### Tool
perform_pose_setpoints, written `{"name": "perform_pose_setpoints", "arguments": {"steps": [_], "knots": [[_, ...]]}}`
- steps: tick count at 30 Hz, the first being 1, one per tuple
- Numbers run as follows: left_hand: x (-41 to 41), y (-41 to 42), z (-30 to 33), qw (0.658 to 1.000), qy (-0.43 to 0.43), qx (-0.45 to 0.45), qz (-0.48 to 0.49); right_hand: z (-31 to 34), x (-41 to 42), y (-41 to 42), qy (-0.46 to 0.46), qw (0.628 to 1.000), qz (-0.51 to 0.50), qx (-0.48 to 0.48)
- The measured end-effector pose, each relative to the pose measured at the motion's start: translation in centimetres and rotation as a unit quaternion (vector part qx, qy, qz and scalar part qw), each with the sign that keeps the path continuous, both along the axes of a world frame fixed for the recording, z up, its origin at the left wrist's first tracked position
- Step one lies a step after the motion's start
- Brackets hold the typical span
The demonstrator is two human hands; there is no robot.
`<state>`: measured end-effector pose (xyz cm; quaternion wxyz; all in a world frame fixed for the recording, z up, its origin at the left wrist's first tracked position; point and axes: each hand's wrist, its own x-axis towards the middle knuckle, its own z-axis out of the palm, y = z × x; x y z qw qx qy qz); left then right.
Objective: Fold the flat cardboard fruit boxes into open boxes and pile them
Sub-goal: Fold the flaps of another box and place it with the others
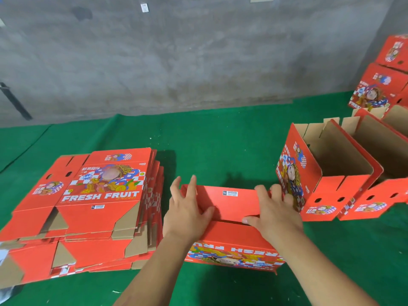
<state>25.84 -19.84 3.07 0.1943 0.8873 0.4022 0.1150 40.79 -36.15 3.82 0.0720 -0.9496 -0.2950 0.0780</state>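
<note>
A red cardboard fruit box (231, 219) stands bottom-up directly under both hands, its printed side panel with the upside-down "FRESH FRUIT" lettering facing the person. Two bottom flaps meet along a seam running between the hands; the far flap carries a small white barcode label (230, 193). The left hand (187, 208) lies flat on the left end of the far flap, fingers straight and spread, thumb pointing in toward the seam. The right hand (273, 208) presses on the right end, fingers extended over the far edge of the flap and thumb laid along the seam. Neither hand curls round anything; both push down with open palms.

Just left of the left hand sits a stack of flat boxes (88, 208), unfolded, the top sheet showing a cartoon figure, checkered pattern and "FRESH FRUIT" in white, with brown cardboard showing at the flap cut-outs. Close beyond the right hand, almost touching its fingertips, stands a folded open box (326, 168), its brown inside visible and one flap with round holes hanging outward. A second open box (379, 151) stands right behind it, further right. Farther off, up to the right of both hands, more red boxes are piled (379, 85) against the grey concrete wall (176, 51). Everything rests on a green carpeted surface (209, 140).
</note>
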Motion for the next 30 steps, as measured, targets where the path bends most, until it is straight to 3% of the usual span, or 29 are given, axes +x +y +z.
{"name": "perform_pose_setpoints", "arguments": {"steps": [2, 4, 5, 8, 10, 11, 12, 13, 15, 18, 22, 26, 30], "knots": [[-0.5, 0.3, 0.6, 0.987, -0.071, -0.135, 0.041, -0.1, 0.1, -0.7, 0.047, 0.997, 0.010, 0.057], [-0.9, 0.7, 1.9, 0.949, -0.132, -0.274, 0.082, 0.8, 0.5, -1.3, 0.145, 0.966, -0.034, 0.213], [-1.1, 0.8, 2.4, 0.935, -0.176, -0.293, 0.094, 1.3, 0.6, -1.5, 0.177, 0.930, -0.079, 0.313], [-1.5, 0.4, 4.0, 0.906, -0.348, -0.202, 0.128, 3.1, 1.2, -1.9, 0.293, 0.775, -0.222, 0.515], [-1.7, -0.1, 4.6, 0.850, -0.481, -0.187, 0.103, 3.8, 1.8, -2.7, 0.460, 0.650, -0.247, 0.552], [-1.7, -0.3, 4.7, 0.819, -0.530, -0.205, 0.079, 4.0, 1.9, -3.2, 0.533, 0.607, -0.239, 0.539], [-1.5, -0.2, 5.0, 0.799, -0.556, -0.220, 0.064, 3.8, 1.7, -3.7, 0.569, 0.595, -0.222, 0.522], [-1.4, 0.1, 5.1, 0.802, -0.547, -0.229, 0.062, 3.2, 1.4, -4.0, 0.569, 0.615, -0.204, 0.506], [-1.8, 1.6, 4.8, 0.846, -0.444, -0.292, 0.039, 1.8, 0.4, -4.2, 0.508, 0.684, -0.170, 0.496], [-2.6, 2.2, 4.1, 0.806, -0.349, -0.477, 0.026, 0.9, -0.6, -4.1, 0.414, 0.738, -0.113, 0.521], [-3.4, 1.2, 1.3, 0.855, -0.384, -0.349, -0.004, -0.9, 0.5, -4.4, 0.296, 0.843, 0.000, 0.449], [-3.4, 0.7, -0.8, 0.860, -0.382, -0.337, -0.032, -2.8, 1.9, -3.7, 0.235, 0.872, -0.104, 0.416], [-2.6, 0.7, -2.3, 0.842, -0.363, -0.385, 0.106, -3.3, 1.0, -2.1, 0.256, 0.887, -0.198, 0.329]]}}
